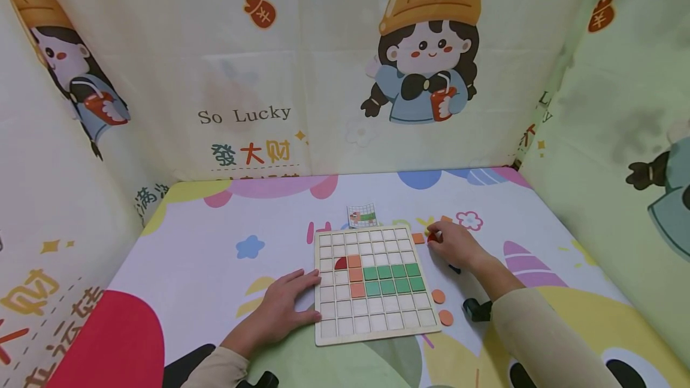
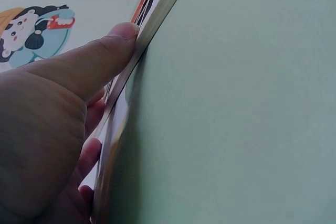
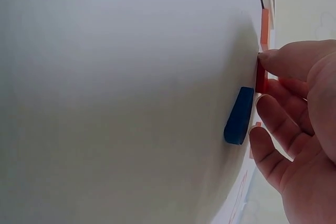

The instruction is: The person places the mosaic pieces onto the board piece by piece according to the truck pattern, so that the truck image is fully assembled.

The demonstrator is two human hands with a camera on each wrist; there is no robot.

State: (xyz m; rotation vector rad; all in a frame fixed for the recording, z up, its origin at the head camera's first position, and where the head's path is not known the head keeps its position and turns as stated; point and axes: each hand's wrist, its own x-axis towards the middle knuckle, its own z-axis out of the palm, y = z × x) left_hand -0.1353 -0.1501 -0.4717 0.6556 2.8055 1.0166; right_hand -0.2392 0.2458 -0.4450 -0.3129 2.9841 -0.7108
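A wooden grid board (image 1: 377,336) lies on the table. On it sit a red quarter-round tile (image 1: 341,263), a column of orange square tiles (image 1: 354,276) and two rows of green square tiles (image 1: 398,279). My left hand (image 1: 283,307) rests against the board's left edge, thumb and fingers spread along it. Right of the board, my right hand (image 1: 458,247) pinches a red piece (image 3: 260,74) between thumb and fingers, low at the tabletop; its full shape is hidden. A dark blue piece (image 3: 239,116) lies by those fingertips.
An orange square (image 1: 418,238) lies at the board's upper right edge, another orange piece (image 1: 446,218) beyond it. Two orange discs (image 1: 438,296) lie by the lower right edge. Behind the board is a small pattern card (image 1: 362,216). Printed cloth walls (image 1: 334,76) surround the table.
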